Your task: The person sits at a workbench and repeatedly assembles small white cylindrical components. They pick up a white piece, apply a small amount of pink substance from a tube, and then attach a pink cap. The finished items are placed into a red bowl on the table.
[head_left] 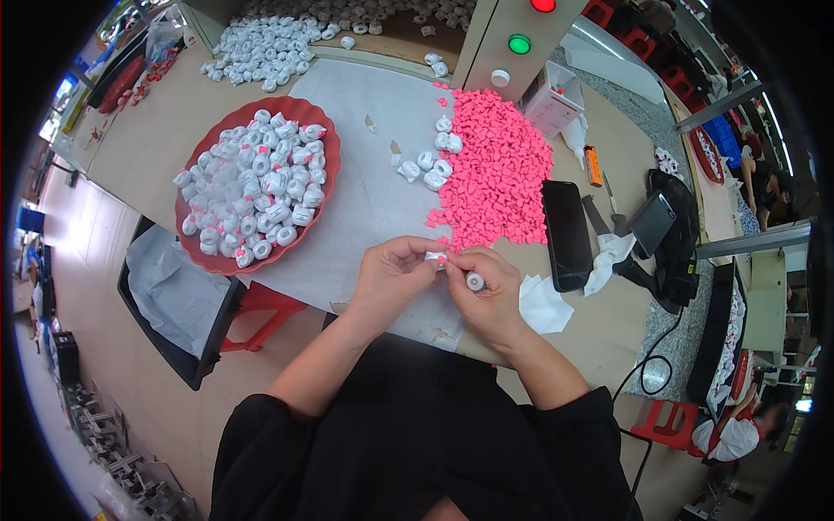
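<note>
Close to the table's front edge, my left hand (391, 278) pinches a small white molded piece (432, 256) with a pink spot on it. My right hand (491, 295) meets it there, thumb and forefinger closed at the piece's right side. Tucked in the right hand's curled fingers is a slim white tube (474, 281), its round end facing up; its kind is not clear. Just beyond both hands spreads a heap of tiny pink pieces (499, 165). Several white pieces (436, 180) lie along that heap's left side. The fingertips hide part of the held piece.
On the left, a red scalloped tray (334, 165) is piled with white pieces bearing pink parts. More white pieces (269, 48) lie at the back by a shelf. Right of the pink heap are a black phone (565, 234), an orange lighter (593, 165) and a white box (553, 100).
</note>
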Demonstrator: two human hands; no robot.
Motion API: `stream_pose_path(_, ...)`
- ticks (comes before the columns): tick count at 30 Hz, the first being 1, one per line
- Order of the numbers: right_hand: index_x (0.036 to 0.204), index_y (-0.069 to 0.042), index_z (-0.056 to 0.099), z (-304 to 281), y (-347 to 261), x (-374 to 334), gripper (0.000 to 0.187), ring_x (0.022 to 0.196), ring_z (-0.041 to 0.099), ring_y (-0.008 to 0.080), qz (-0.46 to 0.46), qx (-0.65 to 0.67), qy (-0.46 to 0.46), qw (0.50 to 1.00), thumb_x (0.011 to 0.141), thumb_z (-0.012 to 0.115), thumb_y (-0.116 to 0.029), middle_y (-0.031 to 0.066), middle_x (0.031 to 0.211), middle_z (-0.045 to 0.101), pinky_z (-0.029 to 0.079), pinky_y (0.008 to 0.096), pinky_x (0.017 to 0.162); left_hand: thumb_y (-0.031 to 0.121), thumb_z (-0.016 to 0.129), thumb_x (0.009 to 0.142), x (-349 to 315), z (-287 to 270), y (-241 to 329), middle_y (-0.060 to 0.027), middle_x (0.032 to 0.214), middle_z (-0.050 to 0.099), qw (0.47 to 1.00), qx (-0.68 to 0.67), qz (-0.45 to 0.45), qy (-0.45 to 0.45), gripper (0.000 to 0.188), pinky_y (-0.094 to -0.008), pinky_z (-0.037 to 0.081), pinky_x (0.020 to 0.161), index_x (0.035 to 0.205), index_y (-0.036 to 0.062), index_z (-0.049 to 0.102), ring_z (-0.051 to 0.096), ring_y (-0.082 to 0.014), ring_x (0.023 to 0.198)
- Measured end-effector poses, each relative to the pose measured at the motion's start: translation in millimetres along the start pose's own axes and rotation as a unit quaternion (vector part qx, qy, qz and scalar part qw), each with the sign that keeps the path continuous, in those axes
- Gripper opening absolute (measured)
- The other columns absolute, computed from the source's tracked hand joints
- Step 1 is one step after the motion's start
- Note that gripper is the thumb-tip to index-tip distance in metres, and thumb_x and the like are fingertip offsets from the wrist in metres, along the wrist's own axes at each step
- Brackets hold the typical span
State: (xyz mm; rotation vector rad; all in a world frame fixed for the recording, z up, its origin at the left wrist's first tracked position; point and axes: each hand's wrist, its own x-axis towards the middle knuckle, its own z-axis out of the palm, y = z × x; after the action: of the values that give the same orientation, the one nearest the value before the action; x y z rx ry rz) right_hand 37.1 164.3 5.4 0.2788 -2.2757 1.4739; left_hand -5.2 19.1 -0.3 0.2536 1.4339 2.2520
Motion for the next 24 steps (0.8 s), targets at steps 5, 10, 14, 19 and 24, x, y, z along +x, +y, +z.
stream_pose_path(5,0.084,0.002,0.060,1.0,2.0,-1.1,0.016,0.067,0.058,0.0203,-0.007,-0.004,0.007,1.000,0.069,0.063,0.003,0.0093,0.072,0.059,0.046,0.0287,0.061,-0.007,0.049,0.079,-0.1,1.7,2.6,-0.0051,0.082,0.061,1.000,-0.008,-0.002,0.000,0.022,-0.0228,0.049,0.068,0.098,-0.0036,0.059,0.057,-0.0073,0.072)
stream_pose_path(10,0.085,0.002,0.060,0.4,2.7,-2.4,0.017,0.069,0.058,0.0213,-0.004,-0.011,0.005,1.000,0.069,0.063,0.003,0.0095,0.073,0.059,0.047,0.0294,0.063,-0.007,0.049,0.079,-0.1,3.0,3.3,-0.0048,0.081,0.061,1.000,-0.013,-0.003,-0.001,0.022,-0.0231,0.049,0.068,0.099,-0.0043,0.059,0.056,-0.0071,0.071)
stream_pose_path(14,0.086,0.002,0.060,1.0,4.5,-3.3,0.017,0.070,0.059,0.0221,-0.003,-0.010,0.007,1.000,0.069,0.063,0.002,0.0102,0.074,0.060,0.047,0.0294,0.064,-0.006,0.049,0.080,0.4,3.0,4.5,-0.0067,0.085,0.061,1.000,-0.014,-0.006,-0.009,0.022,-0.0240,0.049,0.071,0.100,-0.0050,0.058,0.057,-0.0086,0.075)
stream_pose_path(19,0.087,0.002,0.061,-0.4,2.6,-2.1,0.015,0.071,0.059,0.0196,0.028,0.008,0.002,1.000,0.073,0.062,0.001,0.0108,0.077,0.060,0.047,0.0285,0.063,-0.004,0.052,0.081,1.2,0.8,0.0,-0.0076,0.084,0.062,1.000,-0.009,0.005,-0.008,0.020,-0.0237,0.049,0.067,0.100,-0.0045,0.058,0.058,-0.0091,0.072)
stream_pose_path(24,0.091,0.002,0.062,-2.0,-0.1,2.9,0.014,0.071,0.057,0.0117,0.225,0.192,0.023,0.955,0.080,0.062,-0.007,0.0079,0.080,0.062,0.046,0.0245,0.062,0.007,0.054,0.086,4.9,-3.7,1.6,-0.0100,0.085,0.062,1.000,-0.016,-0.015,-0.009,0.020,-0.0244,0.050,0.063,0.103,-0.0042,0.058,0.059,-0.0126,0.071)
